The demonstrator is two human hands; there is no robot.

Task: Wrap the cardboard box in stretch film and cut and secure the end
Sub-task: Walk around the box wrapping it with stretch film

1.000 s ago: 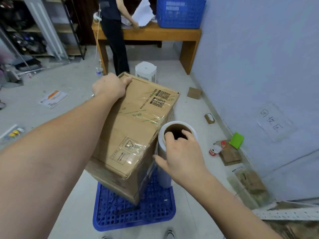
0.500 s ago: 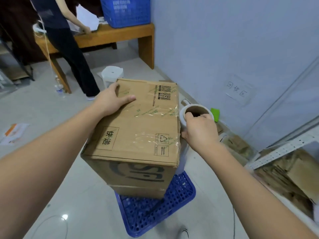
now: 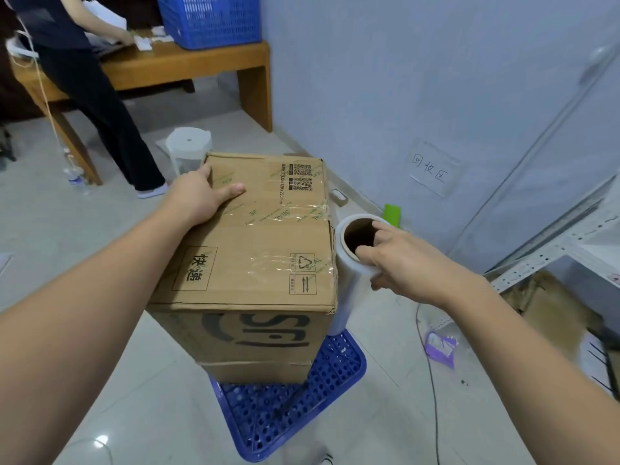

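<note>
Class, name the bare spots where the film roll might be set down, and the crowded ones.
Free: box top between left hand and roll; floor left of blue pallet. Crowded: right floor, with cable and purple packet.

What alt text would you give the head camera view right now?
A left hand presses flat on a brown cardboard box standing on a blue perforated plastic pallet, while the right hand grips an upright clear stretch film roll against the box's right side.

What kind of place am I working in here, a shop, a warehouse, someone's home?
Most likely a parcel packing or courier back room. A courier-marked cardboard box stands on a blue plastic pallet, a handwritten paper sign marks a wall area, and flattened cardboard lies under perforated metal shelving.
</note>
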